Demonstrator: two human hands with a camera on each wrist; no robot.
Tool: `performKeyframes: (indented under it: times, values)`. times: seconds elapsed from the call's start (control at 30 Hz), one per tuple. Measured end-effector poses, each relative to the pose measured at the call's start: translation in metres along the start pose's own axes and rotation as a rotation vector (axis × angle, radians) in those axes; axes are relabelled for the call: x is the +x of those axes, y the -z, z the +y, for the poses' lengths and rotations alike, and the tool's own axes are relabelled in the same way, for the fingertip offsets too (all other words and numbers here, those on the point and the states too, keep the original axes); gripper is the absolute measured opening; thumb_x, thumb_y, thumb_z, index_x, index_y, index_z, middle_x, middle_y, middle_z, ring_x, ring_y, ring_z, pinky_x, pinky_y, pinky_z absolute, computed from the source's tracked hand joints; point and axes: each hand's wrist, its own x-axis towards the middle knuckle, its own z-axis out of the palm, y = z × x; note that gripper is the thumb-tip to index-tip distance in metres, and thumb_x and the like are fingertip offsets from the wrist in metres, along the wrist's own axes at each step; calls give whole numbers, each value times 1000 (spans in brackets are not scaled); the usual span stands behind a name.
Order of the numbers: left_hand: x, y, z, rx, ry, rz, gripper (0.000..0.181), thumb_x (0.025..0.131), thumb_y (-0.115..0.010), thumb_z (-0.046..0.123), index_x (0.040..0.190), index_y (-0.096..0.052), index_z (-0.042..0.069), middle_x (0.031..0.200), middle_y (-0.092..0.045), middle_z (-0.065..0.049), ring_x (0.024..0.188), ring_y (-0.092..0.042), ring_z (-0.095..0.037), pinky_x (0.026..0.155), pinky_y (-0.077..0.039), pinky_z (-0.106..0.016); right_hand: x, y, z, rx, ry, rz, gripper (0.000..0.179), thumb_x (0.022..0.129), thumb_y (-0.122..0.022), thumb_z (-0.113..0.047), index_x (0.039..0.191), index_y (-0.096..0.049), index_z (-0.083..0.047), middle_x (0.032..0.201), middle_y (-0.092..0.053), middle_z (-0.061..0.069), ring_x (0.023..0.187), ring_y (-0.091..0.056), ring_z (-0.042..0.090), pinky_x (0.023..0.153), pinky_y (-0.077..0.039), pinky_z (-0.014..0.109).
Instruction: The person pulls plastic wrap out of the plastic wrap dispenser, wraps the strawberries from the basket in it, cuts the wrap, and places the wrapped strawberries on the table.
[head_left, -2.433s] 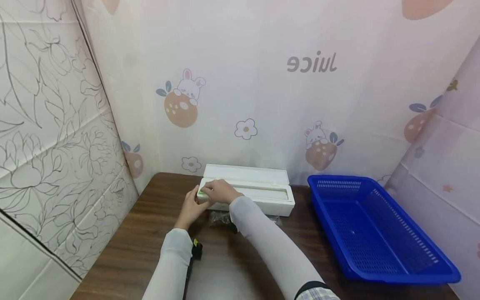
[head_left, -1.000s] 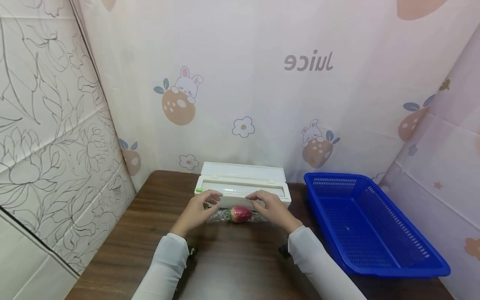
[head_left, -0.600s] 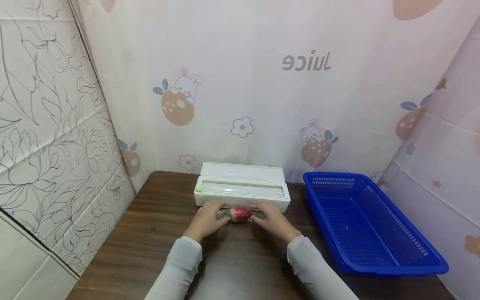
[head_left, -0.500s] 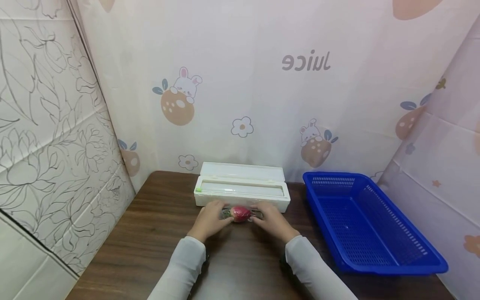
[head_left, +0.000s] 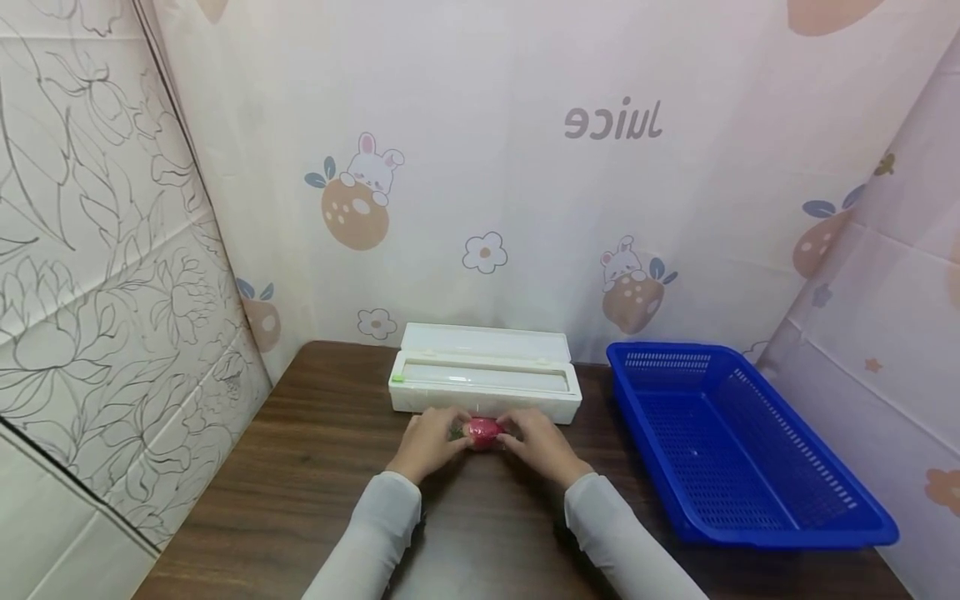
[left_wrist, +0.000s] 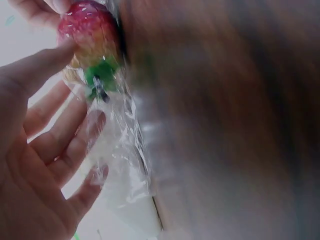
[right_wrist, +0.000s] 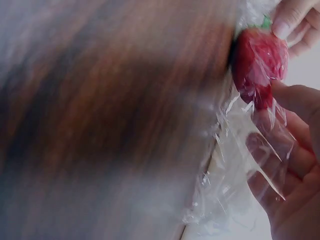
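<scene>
A red strawberry [head_left: 483, 432] with a yellowish top and green leaves lies in clear plastic wrap at the middle of the table, just in front of the white box. My left hand [head_left: 429, 442] pinches its leafy end between thumb and fingers. At the pointed end, my right hand [head_left: 542, 444] pinches it the same way. Loose plastic wrap [left_wrist: 125, 160] trails from the leafy end past my left fingers in the left wrist view. More crinkled film spreads over my right fingers [right_wrist: 265, 155] in the right wrist view.
Behind the hands stands a long white cling film box [head_left: 487, 402], lid raised, a pale roll inside and a green slider [head_left: 397, 378] at its left end. A blue basket [head_left: 697, 533] stands at the right of the brown wooden table [head_left: 300, 450], with a printed curtain behind.
Both hands left the box's green slider, spread over the strawberry, came down on the wrap at its sides, then closed inward onto the strawberry. Its wrap ends are now gathered closer.
</scene>
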Motion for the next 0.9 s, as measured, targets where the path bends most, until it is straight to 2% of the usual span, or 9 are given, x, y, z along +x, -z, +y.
performKeyframes:
  times: [0.27,0.43,0.53,0.67,0.8,0.9]
  values:
    - [-10,5,-2,-30,-62,-118,35,86,-62,46,110,-65,21,97,-69,8,92,-55,-10,83,-45,-40,-14,10,1,148,15,-85,12,87,-65,-25,98,-69,-20,88,-68,-9,79,-57,0,73,-55,32]
    - [-13,10,1,-98,-101,-178,37,87,-60,46,110,-65,17,94,-68,6,87,-57,-9,82,-49,-39,-24,15,3,175,58,-107,13,90,-61,-22,101,-69,-19,94,-70,-8,84,-58,0,77,-55,35]
    - [-15,11,3,-144,-88,-235,38,88,-59,46,111,-65,16,91,-65,6,80,-56,-7,75,-51,-34,-29,18,6,183,72,-128,15,91,-59,-20,102,-69,-19,97,-70,-7,84,-57,1,77,-54,35]
    - [-17,13,4,-199,-62,-308,39,88,-59,46,109,-65,15,82,-61,9,69,-53,-5,64,-50,-27,-33,20,7,193,57,-195,16,93,-57,-21,103,-69,-20,93,-69,-9,75,-55,1,71,-53,31]
    - [-21,17,5,-234,-98,-339,36,88,-60,44,104,-67,13,76,-63,8,63,-53,-4,59,-50,-24,-35,22,5,209,43,-257,15,93,-57,-24,101,-69,-21,81,-66,-11,64,-52,1,61,-51,26]
    - [-24,19,6,-208,-117,-331,38,88,-60,43,111,-65,13,85,-65,4,72,-57,-6,65,-53,-28,-37,23,3,230,38,-282,14,93,-58,-25,100,-69,-22,76,-63,-12,60,-51,2,57,-49,25]
